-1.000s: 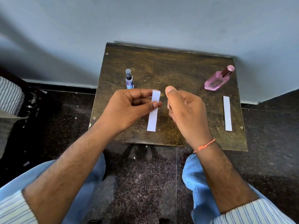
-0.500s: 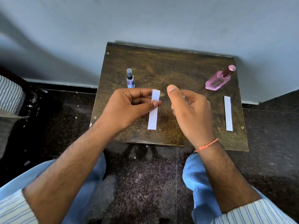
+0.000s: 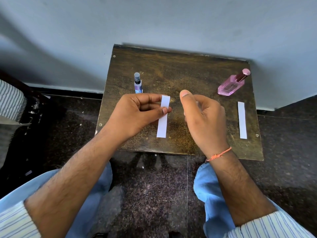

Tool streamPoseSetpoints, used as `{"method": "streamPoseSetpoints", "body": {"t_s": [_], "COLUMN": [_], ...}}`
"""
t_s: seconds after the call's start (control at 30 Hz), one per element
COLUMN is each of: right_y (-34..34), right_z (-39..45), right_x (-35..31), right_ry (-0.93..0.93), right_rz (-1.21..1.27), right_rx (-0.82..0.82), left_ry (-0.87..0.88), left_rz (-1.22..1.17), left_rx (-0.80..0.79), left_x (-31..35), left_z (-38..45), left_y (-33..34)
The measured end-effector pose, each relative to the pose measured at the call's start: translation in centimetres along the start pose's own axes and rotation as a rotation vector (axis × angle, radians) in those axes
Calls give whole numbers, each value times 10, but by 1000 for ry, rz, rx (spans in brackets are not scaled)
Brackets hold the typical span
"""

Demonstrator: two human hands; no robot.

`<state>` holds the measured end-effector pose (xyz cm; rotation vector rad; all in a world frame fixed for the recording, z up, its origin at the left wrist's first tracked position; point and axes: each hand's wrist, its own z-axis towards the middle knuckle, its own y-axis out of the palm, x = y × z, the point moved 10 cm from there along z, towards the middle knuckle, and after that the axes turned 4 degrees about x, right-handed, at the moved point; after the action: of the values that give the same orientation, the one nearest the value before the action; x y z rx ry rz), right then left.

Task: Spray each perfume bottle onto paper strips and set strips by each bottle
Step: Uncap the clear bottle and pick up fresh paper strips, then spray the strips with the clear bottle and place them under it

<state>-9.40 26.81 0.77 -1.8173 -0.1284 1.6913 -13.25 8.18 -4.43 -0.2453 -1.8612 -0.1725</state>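
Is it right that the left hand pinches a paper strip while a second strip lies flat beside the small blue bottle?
Not quite. In the head view the left hand does pinch a paper strip, but the second strip lies flat on the table below the pink bottle, not beside the small blue bottle.

**Right hand drifts off the strip**

The right hand [image 3: 204,117] has slid a little to the right, widening the gap to the paper strip [image 3: 163,117]. Its thumb now stands straighter, and its fingers [image 3: 205,104] look looser round something small and blurred.
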Motion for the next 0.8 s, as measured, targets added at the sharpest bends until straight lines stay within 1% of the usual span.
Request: {"method": "streamPoseSetpoints", "body": {"t_s": [0.2,0.37,0.47,0.57,0.67,0.8], "right_y": [1,11,19,23,23,18], "right_z": [1,2,-1,-5,-8,-7], "right_x": [6,18,30,34,34,39], "right_ry": [44,127,235,297,310,291], "right_rz": [46,105,237,319,352,352], "right_rx": [7,-86,-141,-209,-259,-243], "left_ry": [3,29,32,28,22,-5], "left_rz": [5,-8,-19,-54,-110,-156], "left_rx": [-4,-18,-3,22,37,43], "left_x": [0,2,2,1,2,0], "left_z": [0,1,2,5,6,7], "left_y": [1,3,3,4,8,14]}}
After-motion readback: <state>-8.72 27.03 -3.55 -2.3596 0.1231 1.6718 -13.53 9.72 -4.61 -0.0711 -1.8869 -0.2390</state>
